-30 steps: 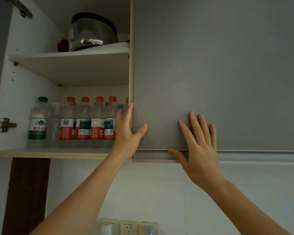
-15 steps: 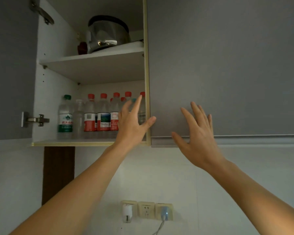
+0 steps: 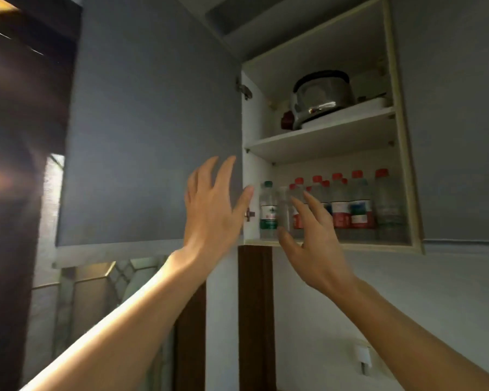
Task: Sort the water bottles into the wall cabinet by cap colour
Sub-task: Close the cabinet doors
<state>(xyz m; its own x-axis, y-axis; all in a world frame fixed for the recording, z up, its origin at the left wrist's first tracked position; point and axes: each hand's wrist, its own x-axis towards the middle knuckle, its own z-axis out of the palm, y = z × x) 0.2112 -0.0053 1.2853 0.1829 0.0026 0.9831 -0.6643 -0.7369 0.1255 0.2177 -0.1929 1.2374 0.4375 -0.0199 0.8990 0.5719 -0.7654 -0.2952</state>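
- Wall cabinet [image 3: 404, 165] stands with its left door [image 3: 153, 122] swung wide; right door looks closed.
- Water bottles sit in a row on the lower shelf [image 3: 350, 245], upright, packed touching or nearly so, at least two rows deep.
- Green-cap bottle [image 3: 268, 210] at far left, against the side wall; a clear bottle [image 3: 283, 210] with a pale or clear cap just beside it, cap colour hard to tell.
- Red-cap bottles [image 3: 350, 204] fill the rest to the right; frame is blurred, so no exact count.
- Left hand [image 3: 212, 210] raised in front of the open door's edge, fingers straight and spread, thumb out, holding nothing; cannot tell if it touches the door.
- Right hand [image 3: 314, 235] raised in front of the lower shelf, fingers loosely spread and slightly curved, holding nothing, apart from the bottles as far as I can tell.
- Metal pot [image 3: 321, 98] with dark lid on upper shelf, not part of the task.
- Handling guess: small plastic bottles, look full, so moderately heavy for one hand; thin walls will give if squeezed; smooth label wrap could slip.
- Best hold: wrap round the body at the label band, or pinch at the neck under the cap where it is stiffer.
- Risk: tight packing, so pulling one out could tip its neighbours; lift straight up first.
- Sorting looks nearly done: reds grouped, green alone at left.
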